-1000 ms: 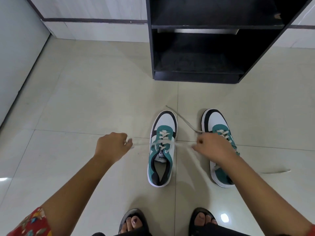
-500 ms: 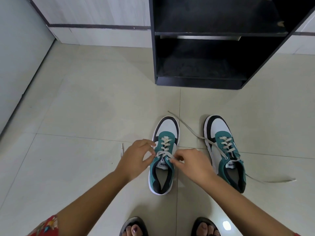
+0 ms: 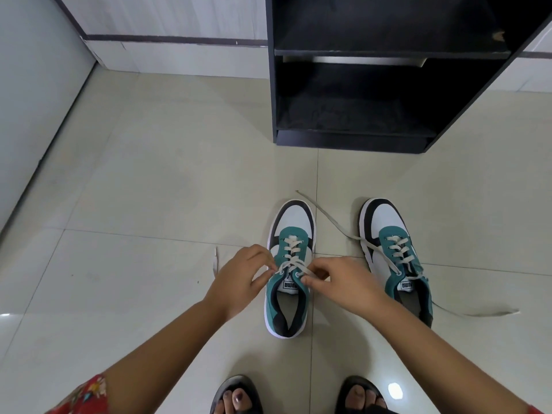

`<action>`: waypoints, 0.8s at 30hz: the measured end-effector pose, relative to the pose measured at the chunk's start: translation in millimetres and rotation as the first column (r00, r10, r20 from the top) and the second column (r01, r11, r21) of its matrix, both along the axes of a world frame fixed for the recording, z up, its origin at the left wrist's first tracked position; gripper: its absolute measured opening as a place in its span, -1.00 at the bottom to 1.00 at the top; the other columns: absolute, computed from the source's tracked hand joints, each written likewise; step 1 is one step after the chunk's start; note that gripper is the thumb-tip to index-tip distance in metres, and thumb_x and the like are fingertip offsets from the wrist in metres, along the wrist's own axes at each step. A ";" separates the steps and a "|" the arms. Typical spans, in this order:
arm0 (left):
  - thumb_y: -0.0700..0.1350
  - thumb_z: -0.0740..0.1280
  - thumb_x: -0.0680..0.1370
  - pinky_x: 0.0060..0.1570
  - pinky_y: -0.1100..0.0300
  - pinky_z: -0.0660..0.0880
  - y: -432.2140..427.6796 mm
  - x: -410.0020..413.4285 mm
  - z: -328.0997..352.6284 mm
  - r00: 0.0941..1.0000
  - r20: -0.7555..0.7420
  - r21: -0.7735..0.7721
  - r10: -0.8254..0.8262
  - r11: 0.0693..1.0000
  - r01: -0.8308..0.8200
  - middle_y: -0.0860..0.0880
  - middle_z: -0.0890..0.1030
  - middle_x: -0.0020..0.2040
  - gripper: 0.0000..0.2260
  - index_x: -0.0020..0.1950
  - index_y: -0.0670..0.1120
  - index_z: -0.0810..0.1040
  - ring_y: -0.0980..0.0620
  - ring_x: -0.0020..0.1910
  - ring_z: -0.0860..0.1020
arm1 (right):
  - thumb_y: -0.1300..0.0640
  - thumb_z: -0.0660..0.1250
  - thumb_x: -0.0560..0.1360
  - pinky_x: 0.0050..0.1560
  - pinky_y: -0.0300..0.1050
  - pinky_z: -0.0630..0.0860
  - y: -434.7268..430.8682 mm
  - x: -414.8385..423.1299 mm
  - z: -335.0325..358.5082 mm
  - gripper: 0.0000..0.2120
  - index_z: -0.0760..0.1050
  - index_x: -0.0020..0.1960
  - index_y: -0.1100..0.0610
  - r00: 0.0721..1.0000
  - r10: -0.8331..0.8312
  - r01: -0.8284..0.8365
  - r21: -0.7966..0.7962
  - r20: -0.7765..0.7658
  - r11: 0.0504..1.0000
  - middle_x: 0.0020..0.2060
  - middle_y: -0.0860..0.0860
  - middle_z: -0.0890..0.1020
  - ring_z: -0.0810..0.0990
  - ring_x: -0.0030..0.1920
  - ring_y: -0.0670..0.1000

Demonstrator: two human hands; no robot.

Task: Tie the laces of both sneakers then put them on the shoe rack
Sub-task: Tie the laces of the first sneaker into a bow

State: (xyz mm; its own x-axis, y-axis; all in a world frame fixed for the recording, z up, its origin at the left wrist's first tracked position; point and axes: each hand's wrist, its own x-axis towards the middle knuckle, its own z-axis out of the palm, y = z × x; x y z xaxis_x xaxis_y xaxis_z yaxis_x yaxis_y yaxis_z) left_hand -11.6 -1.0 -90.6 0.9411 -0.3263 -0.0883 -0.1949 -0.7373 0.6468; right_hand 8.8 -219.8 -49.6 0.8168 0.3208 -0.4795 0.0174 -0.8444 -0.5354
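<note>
In the head view, two teal, white and black sneakers are seen on the tiled floor (image 3: 149, 189), toes pointed toward twelve o'clock. The left sneaker (image 3: 289, 300) is being worked on. The left hand (image 3: 239, 279) is held at its nine o'clock side and the right hand (image 3: 346, 283) at its three o'clock side, just beside the top eyelets. The fingers (image 3: 264, 265) of each hand are pressed together in a pinch on the left sneaker's lace (image 3: 294, 264); no bow is formed yet, as far as can be judged. One free lace end (image 3: 214, 261) is seen on the floor at nine o'clock of the left hand.

The right sneaker (image 3: 397, 258) is left untouched at three o'clock, its loose lace (image 3: 334, 224) trailing toward eleven o'clock and another length toward four o'clock. The shoe rack (image 3: 352, 141), dark and with nothing visible on its shelves, stands at twelve o'clock, well apart from both shoes.

The likeliest failure is judged to be a slack knot: if tension is released while a loop is formed, the crossing may loosen. The trailing lace of the right sneaker could also be caught under a hand or a sandalled foot (image 3: 237, 395) and the shoe dragged askew.
</note>
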 end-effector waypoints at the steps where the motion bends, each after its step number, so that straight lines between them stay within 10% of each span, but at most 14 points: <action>1: -0.08 0.27 0.54 -0.03 0.25 0.48 -1.0 0.4 0.0 1.000 0.029 0.017 -0.004 1.000 0.004 0.09 0.56 0.03 -0.91 0.00 0.01 0.55 0.16 0.02 0.48 | -0.13 0.27 0.48 -0.08 -0.01 0.56 2.6 -1.6 -1.8 -0.78 0.58 -0.08 -0.01 1.000 -0.004 0.004 0.011 0.009 1.000 -0.17 -0.07 0.68 0.61 -0.13 -0.03; 24: -0.13 0.25 0.50 -0.19 0.16 0.43 21.0 -16.1 -4.1 0.983 -0.133 0.157 0.123 0.982 -0.101 0.01 0.61 -0.18 -0.94 -0.08 0.00 0.39 -0.01 -0.21 0.53 | 0.00 0.22 0.53 -0.10 -0.08 0.46 -15.2 -7.8 -2.6 -0.80 0.59 -0.14 -0.02 0.983 0.048 -0.073 -0.133 -0.177 0.989 -0.15 -0.06 0.69 0.62 -0.09 0.01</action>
